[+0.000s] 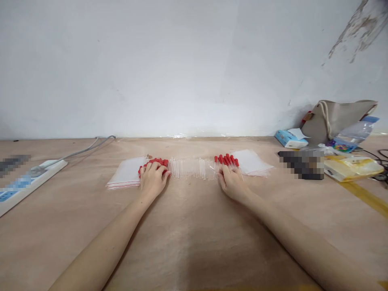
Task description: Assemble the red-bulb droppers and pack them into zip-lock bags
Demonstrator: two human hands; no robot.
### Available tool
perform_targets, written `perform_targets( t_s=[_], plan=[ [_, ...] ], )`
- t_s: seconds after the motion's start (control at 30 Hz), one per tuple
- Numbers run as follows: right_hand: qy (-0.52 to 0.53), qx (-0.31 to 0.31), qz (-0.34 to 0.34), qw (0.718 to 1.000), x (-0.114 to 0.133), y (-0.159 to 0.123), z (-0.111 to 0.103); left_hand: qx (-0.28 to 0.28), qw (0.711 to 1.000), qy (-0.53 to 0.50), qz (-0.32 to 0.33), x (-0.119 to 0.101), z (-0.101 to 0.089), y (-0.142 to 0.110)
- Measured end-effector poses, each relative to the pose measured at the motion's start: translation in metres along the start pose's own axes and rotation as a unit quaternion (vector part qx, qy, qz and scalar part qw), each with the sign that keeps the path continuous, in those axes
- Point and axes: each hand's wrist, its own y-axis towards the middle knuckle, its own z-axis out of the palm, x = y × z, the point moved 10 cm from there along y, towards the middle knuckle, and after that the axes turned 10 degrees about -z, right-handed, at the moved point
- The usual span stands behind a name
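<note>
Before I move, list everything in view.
red caps: many, red, by both hands
slim tubes: many, clear, between hands
bag stacks: two, translucent, outside each hand
power strip: one, white, far left
cable: grey, left
blurred items: two, dark, left and right
tissue pack: one, blue, right
carry bag, bottle, packet: one each, grey, clear, yellow, right
wires: uncounted, black, far right
tape: yellow, right
tabletop: one, brown
wall: one, white, behind
left hand, right hand: bare

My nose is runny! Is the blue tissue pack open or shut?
Open: a white tissue pokes out of the blue tissue pack, beside the greyish bag.
</note>
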Motion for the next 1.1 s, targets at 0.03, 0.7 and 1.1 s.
perform_targets(
  t_s=[0.03, 0.7, 1.1],
  plan=[
    [0.018, -0.011, -0.012, 1.0, 0.003, -0.003, 0.003, 0.001, 1.0, -0.006, -0.001, 0.001, 0.001, 0.0],
    [0.082, -0.049, 0.007, 0.995, 0.004, -0.013, 0.007, 0.022, 0.995, -0.1, -0.02, -0.011, -0.006, -0.003],
    [0.151, -0.056, -0.031, 0.986, 0.031, -0.011, -0.001, 0.248, 0.818, -0.515, -0.07, -0.062, 0.042, -0.044]
  ],
)
